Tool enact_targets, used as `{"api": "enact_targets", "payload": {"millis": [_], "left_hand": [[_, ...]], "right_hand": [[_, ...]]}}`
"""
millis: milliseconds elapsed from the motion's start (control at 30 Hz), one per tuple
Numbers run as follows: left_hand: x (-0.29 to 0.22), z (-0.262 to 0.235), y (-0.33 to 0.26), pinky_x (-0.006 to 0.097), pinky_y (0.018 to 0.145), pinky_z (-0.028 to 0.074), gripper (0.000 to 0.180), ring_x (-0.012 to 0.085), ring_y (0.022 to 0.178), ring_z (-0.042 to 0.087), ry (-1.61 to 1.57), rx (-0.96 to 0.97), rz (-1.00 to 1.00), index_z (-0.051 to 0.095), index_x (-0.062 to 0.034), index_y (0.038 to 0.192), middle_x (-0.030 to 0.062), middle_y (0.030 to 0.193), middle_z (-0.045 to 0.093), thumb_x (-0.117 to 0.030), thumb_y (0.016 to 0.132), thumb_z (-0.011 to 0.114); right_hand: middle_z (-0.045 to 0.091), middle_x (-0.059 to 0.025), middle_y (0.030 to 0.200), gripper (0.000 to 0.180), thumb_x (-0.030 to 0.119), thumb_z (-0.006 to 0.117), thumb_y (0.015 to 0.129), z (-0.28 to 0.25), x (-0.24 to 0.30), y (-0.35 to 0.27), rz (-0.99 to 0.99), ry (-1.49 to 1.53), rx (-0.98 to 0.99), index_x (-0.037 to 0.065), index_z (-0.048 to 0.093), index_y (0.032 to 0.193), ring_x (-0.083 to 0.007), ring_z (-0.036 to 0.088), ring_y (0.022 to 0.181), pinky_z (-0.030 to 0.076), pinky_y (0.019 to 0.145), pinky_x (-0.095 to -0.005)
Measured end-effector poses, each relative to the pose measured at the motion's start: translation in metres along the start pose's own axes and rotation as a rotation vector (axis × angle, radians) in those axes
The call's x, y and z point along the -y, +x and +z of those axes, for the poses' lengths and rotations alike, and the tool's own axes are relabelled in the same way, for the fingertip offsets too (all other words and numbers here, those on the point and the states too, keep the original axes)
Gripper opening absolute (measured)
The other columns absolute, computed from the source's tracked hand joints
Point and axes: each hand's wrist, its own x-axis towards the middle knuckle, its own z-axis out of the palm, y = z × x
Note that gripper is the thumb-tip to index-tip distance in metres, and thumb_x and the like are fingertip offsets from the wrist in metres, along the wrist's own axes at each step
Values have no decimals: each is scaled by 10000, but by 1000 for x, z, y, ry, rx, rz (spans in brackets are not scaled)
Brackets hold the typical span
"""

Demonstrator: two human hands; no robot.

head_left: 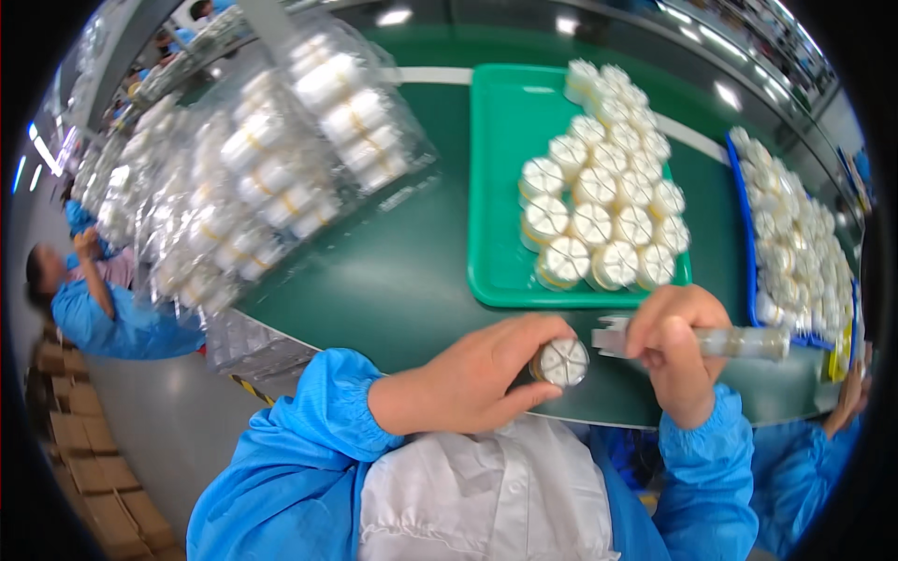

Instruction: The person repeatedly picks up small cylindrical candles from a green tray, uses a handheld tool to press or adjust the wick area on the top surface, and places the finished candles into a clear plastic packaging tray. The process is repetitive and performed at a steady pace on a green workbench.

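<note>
You seem midway: left hand [472, 376] grips a roll [565, 362], right hand [681, 348] a tool [760, 343]; what's finished in the tray [500, 187] is unclear.

One green tray [500, 140] holds over fifteen round white pieces [566, 262], the rear ones too overlapped to count. On its near side are one more round piece [564, 362], in the left hand [477, 374], and one long pale tool [748, 342], in the right hand [678, 351]. Right of it: one blue tray [744, 220], its many pieces uncountable. Left of it: at least two clear bags [351, 112].
</note>
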Motion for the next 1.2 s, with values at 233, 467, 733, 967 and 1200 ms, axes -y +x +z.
{"api": "enact_targets", "payload": {"millis": [233, 467, 733, 967, 1200], "left_hand": [[-36, -97, -48, 410, 1032, 421, 484, 304, 1205, 553, 750, -593, 170, 461, 70, 1357, 210, 1309, 552, -70, 919, 613], [-32, -212, -114, 376, 1071, 390, 387, 285, 1296, 510, 1283, -925, -220, 521, -28, 1367, 178, 1357, 568, -96, 987, 542], [-30, -187, -79, 376, 967, 473, 219, 343, 1161, 608, 1238, -1047, -6, 663, -19, 1149, 182, 1184, 660, -115, 1001, 533], [-14, -51, 29, 372, 829, 519, 464, 319, 996, 635, 736, -415, 244, 604, 1, 1142, 168, 1087, 634, -122, 750, 817], [6, -8, 58, 361, 729, 522, 507, 299, 900, 611, 624, -436, 177, 560, -12, 1111, 138, 1061, 553, -99, 701, 845]], "right_hand": [[633, -107, 705, 215, 125, 537, 969, 5, -4, -1, -51, -216, 55, 37, 532, 774, -179, 580, 609, 473, 566, -311], [631, -103, 686, 242, 151, 544, 969, 5, -12, -2, -32, -212, 38, 39, 534, 755, -152, 551, 575, 441, 527, -291], [619, -98, 689, 201, 76, 541, 963, 7, -18, 2, -39, -211, 41, 27, 546, 768, -165, 572, 624, 459, 575, -309], [605, -46, 674, 216, 73, 602, 952, 3, -22, 6, -55, -185, 65, 33, 555, 745, -106, 529, 591, 420, 545, -278], [600, -39, 671, 219, 81, 610, 954, 0, -22, 5, -73, -172, 74, 40, 558, 745, -96, 516, 580, 410, 529, -270]]}}
